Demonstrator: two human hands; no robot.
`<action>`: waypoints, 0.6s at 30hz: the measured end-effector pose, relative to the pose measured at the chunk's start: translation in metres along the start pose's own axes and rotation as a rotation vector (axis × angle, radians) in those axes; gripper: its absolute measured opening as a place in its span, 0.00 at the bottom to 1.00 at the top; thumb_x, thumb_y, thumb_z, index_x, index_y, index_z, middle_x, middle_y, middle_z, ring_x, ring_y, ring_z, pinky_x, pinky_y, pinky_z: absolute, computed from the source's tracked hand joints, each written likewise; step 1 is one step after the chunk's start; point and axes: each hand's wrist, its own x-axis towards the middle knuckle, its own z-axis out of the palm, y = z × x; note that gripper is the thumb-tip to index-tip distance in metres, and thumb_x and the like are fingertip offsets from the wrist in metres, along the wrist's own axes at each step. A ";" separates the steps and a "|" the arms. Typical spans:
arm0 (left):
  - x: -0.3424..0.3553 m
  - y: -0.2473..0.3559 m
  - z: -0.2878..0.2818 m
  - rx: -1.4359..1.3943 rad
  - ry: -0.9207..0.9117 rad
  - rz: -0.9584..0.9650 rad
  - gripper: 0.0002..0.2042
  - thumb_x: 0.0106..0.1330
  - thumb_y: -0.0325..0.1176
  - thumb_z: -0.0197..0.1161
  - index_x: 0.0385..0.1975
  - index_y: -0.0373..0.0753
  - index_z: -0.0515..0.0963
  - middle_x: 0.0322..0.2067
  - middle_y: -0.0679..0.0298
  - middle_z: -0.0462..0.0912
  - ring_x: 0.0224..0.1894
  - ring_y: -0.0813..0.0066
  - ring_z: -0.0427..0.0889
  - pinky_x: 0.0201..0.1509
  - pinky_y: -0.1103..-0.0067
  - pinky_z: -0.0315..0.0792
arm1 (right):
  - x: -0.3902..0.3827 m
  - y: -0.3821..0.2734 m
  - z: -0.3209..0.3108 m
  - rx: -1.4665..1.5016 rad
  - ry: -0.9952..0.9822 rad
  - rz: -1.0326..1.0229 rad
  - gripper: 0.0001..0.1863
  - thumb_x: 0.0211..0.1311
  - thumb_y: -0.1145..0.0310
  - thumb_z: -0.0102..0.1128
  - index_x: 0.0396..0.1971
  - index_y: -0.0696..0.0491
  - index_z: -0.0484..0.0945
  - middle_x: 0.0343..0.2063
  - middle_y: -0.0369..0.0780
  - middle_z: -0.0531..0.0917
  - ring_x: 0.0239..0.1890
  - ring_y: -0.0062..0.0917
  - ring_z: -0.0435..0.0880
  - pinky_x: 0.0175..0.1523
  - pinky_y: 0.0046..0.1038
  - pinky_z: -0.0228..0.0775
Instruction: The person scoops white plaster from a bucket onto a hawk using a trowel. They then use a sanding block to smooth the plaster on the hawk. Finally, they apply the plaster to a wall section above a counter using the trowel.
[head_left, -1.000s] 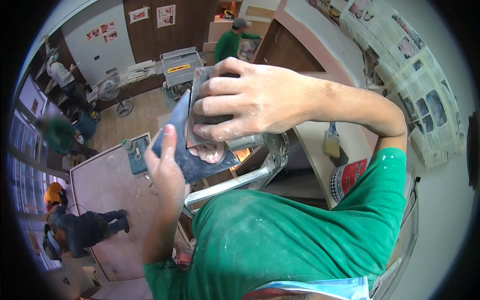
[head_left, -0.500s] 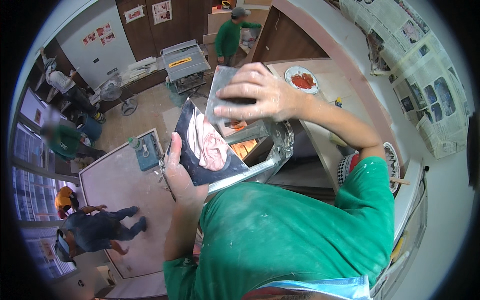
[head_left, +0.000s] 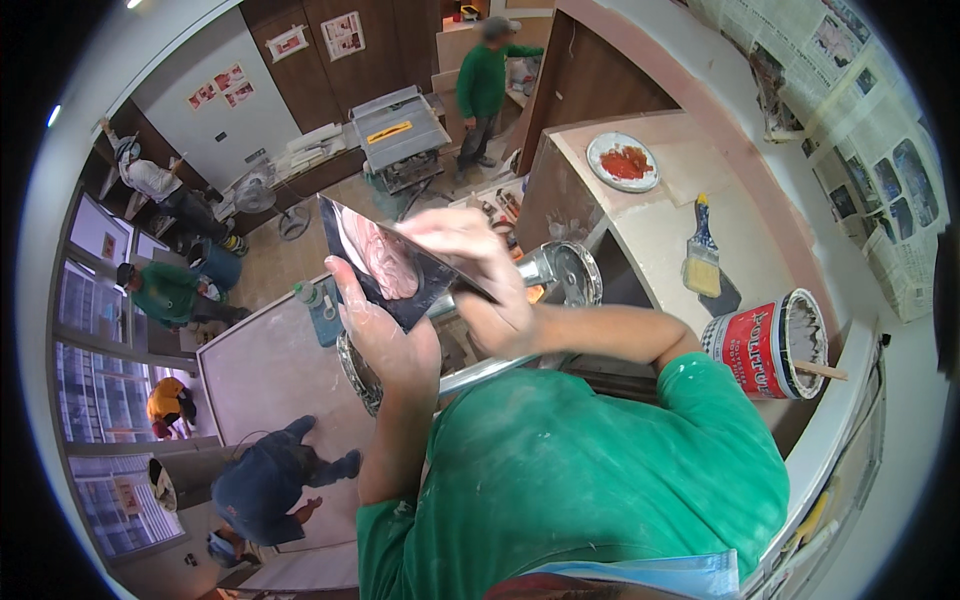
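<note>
Pink putty (head_left: 372, 255) sits in a folded heap on the dark plate (head_left: 408, 312), up in front of your chest, plate tilted. Your left hand (head_left: 392, 338) grips that plate from below, thumb up along its near left side. Your right hand (head_left: 490, 268) is motion-blurred, closed on a thin scraper (head_left: 478, 284) seen almost edge-on, fingers above and thumb below; it overlaps the plate's right side, and whether the scraper touches the putty can't be told.

Just beyond your right wrist: silvery metal frame (head_left: 490, 377), running under your forearm. Round tin (head_left: 358, 375) shows partly behind your left wrist.

To your right, pale counter (head_left: 665, 225) carries a white dish (head_left: 600, 172) with red-orange paste (head_left: 626, 163), a flat brush (head_left: 702, 270) with blue handle, and a red-and-white can (head_left: 745, 345), wooden stick (head_left: 822, 370) leaning over its rim. Newspaper (head_left: 890, 215) covers part of the wall past that.

To your left, large pinkish board (head_left: 285, 375); green bottle (head_left: 307, 294) near its far corner. Co-worker in dark clothes (head_left: 265, 487) bends beside it. Farther off: grey machine (head_left: 405, 140) with yellow strip, standing fan (head_left: 254, 196), co-worker in green (head_left: 483, 85).
</note>
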 end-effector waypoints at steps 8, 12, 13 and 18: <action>0.001 0.013 0.017 -0.022 0.051 0.341 0.28 0.72 0.51 0.51 0.60 0.31 0.65 0.56 0.56 0.72 0.55 0.66 0.74 0.63 0.68 0.66 | -0.009 -0.009 -0.047 -0.032 0.178 0.583 0.20 0.72 0.61 0.48 0.57 0.55 0.71 0.48 0.41 0.73 0.53 0.23 0.70 0.62 0.28 0.59; -0.009 0.009 0.041 0.271 0.558 0.516 0.37 0.71 0.58 0.49 0.60 0.22 0.60 0.57 0.47 0.67 0.56 0.63 0.72 0.63 0.72 0.64 | -0.003 -0.029 -0.034 0.447 0.510 0.748 0.18 0.71 0.63 0.51 0.52 0.61 0.73 0.42 0.37 0.80 0.43 0.16 0.76 0.52 0.23 0.68; -0.012 0.004 0.046 0.285 0.561 0.548 0.39 0.71 0.59 0.47 0.59 0.21 0.60 0.56 0.46 0.67 0.56 0.64 0.71 0.62 0.73 0.64 | -0.003 -0.028 -0.029 0.486 0.559 0.785 0.18 0.70 0.63 0.52 0.50 0.62 0.74 0.41 0.36 0.81 0.41 0.15 0.77 0.50 0.22 0.69; -0.015 -0.012 0.053 0.362 0.750 0.611 0.39 0.71 0.59 0.48 0.56 0.19 0.63 0.52 0.45 0.68 0.53 0.67 0.70 0.59 0.77 0.65 | -0.009 -0.005 -0.014 0.483 0.537 0.780 0.14 0.69 0.66 0.55 0.44 0.62 0.77 0.35 0.36 0.82 0.36 0.14 0.78 0.44 0.22 0.72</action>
